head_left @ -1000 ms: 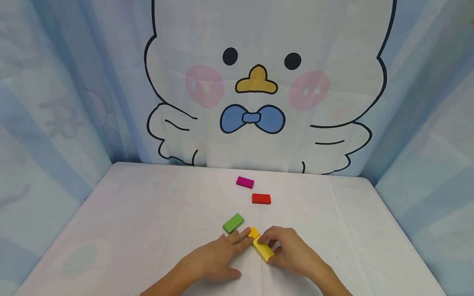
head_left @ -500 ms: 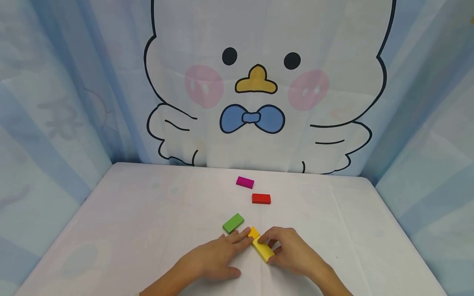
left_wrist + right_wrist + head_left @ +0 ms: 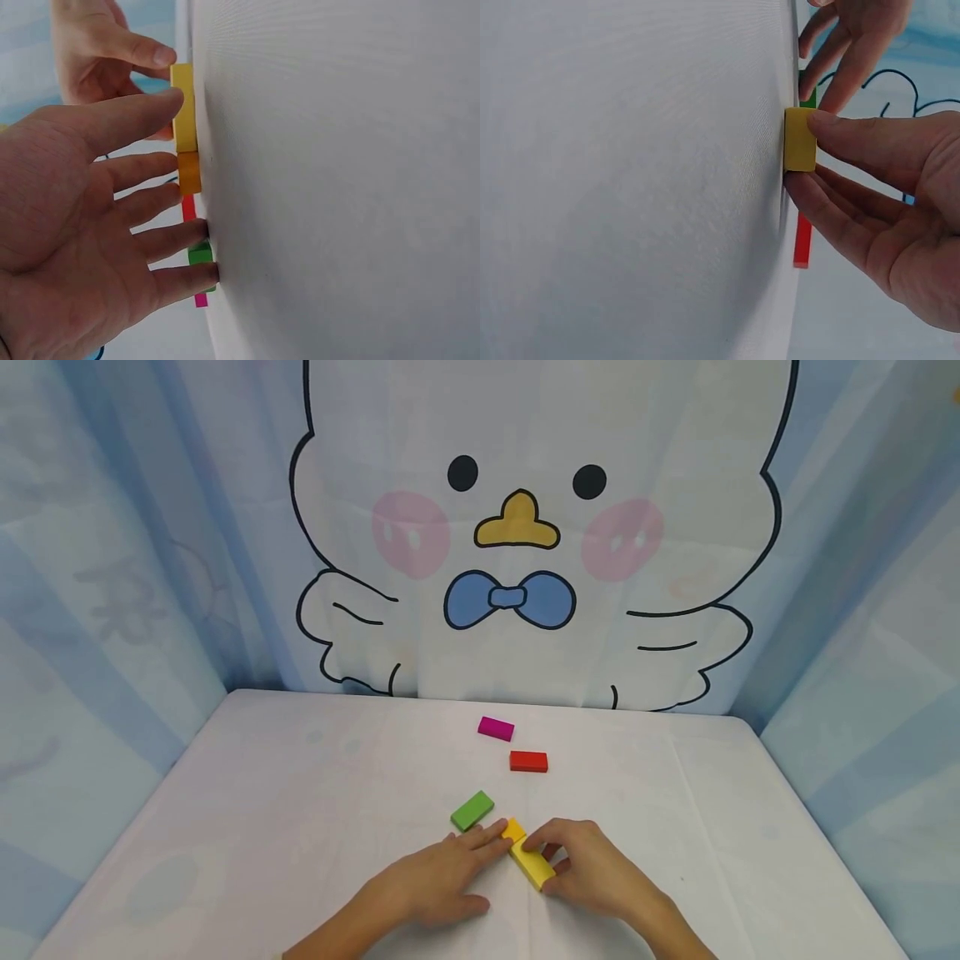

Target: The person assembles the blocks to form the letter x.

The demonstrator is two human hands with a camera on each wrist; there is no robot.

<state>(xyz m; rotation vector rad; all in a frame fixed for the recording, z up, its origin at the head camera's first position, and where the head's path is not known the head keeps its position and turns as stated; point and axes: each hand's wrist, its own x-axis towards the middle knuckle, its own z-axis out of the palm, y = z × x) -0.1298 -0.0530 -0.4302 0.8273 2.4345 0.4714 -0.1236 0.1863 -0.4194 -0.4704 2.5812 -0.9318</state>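
Note:
In the head view my right hand (image 3: pixel 592 868) pinches a long yellow block (image 3: pixel 534 868) between thumb and fingers, low on the white tabletop. The right wrist view shows that thumb against one side of the yellow block (image 3: pixel 800 140), whose end faces the camera. End to end with it sits a shorter orange block (image 3: pixel 513 831), lined up along the same direction. My left hand (image 3: pixel 438 881) lies to the left with fingers spread and fairly straight, fingertips right at the orange block (image 3: pixel 189 173). Just beyond those fingertips is a green block (image 3: pixel 472 811).
Farther back on the white table (image 3: pixel 300 793) lie a red block (image 3: pixel 528 762) and a magenta piece (image 3: pixel 496 729). Behind the table's far edge hangs a curtain (image 3: pixel 510 668) with a cartoon bird. Pale blue curtains flank both sides.

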